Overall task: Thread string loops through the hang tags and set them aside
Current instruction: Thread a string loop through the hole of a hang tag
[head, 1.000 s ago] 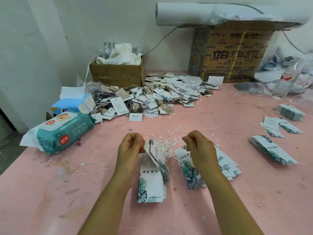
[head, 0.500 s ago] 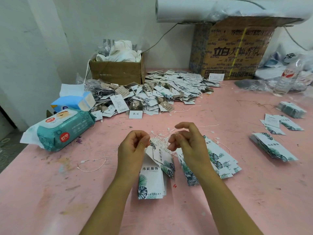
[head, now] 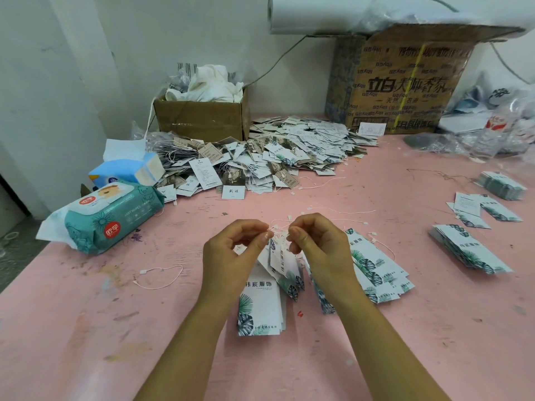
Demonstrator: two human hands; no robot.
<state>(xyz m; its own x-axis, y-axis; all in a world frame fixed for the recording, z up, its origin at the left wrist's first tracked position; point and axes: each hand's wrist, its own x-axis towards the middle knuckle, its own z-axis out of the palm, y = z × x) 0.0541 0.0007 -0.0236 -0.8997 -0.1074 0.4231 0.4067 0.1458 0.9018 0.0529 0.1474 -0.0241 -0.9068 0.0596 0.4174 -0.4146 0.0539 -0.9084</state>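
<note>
Two grips before me: left grip and right grip each pinch the string, hang tags beneath; beyond, tag heap, wipes pack, carton marked 立白.

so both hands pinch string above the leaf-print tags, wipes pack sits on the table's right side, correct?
Not quite. The head view shows the wipes pack on the left side of the table. The left hand and right hand do pinch the string above the leaf-print tags.
</note>
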